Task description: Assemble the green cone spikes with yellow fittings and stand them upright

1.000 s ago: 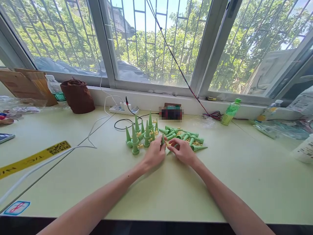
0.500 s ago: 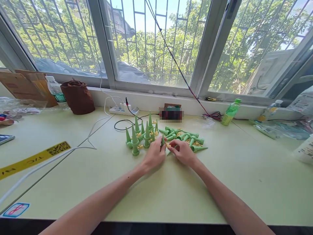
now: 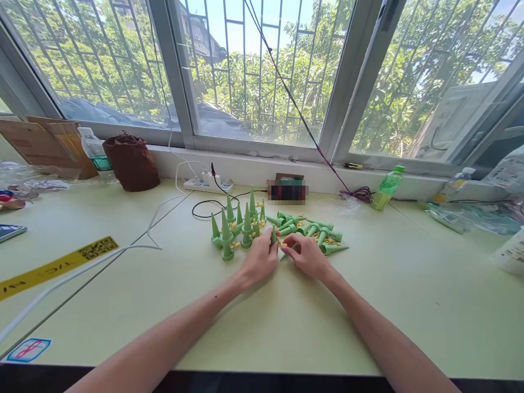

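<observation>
My left hand (image 3: 261,255) is closed around a green plant watering spike (image 3: 273,236), its pointed tip upward. Against the side of that spike, my right hand (image 3: 306,252) pinches a small yellow valve (image 3: 283,245) between thumb and fingers; whether it sits in the spike cannot be made out. To the left of my hands several green spikes (image 3: 226,240) stand upright with yellow valves on their sides. Beyond my right hand a pile of loose green spikes (image 3: 323,234) lies on its side, with small yellow pieces (image 3: 302,222) among them.
A white power strip (image 3: 208,185) with a black cable (image 3: 195,214) lies by the window wall. Toward the back stand a brown bag (image 3: 131,162) and a green bottle (image 3: 387,188). A white cable (image 3: 149,224) crosses the pale table (image 3: 262,327) near yellow tape (image 3: 57,268).
</observation>
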### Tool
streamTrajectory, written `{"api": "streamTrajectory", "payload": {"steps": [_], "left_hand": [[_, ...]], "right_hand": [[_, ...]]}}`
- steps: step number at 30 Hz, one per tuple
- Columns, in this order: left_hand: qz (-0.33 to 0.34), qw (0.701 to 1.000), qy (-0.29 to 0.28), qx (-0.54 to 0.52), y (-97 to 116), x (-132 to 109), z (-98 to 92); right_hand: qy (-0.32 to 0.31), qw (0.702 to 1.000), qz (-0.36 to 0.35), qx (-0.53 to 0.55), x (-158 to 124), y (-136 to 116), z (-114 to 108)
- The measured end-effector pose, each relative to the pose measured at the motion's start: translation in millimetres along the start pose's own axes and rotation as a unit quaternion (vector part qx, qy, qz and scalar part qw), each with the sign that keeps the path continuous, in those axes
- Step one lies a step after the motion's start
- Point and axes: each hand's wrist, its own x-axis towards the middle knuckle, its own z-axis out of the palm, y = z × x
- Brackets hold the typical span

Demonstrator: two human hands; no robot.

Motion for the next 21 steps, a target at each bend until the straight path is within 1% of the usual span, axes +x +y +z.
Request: {"api": "streamTrajectory", "payload": {"steps": [6,15,21], "left_hand": [[0.002,1.0,0.003,0.002,0.9,-0.2,-0.7],[0.0,1.0,-0.003,0.007,2.8,-0.1,-1.0],[-0.002,1.0,-0.002,-0.004,2.2,-0.6,-1.2]], "right_hand": [[-0.002,1.0,0.003,0.011,-0.6,0.8,0.1],[-0.008,1.0,-0.012,0.014,-0.7,3.7,1.2],[-0.006,1.0,0.002,0.008,-1.2,2.3,-0.5]]}}
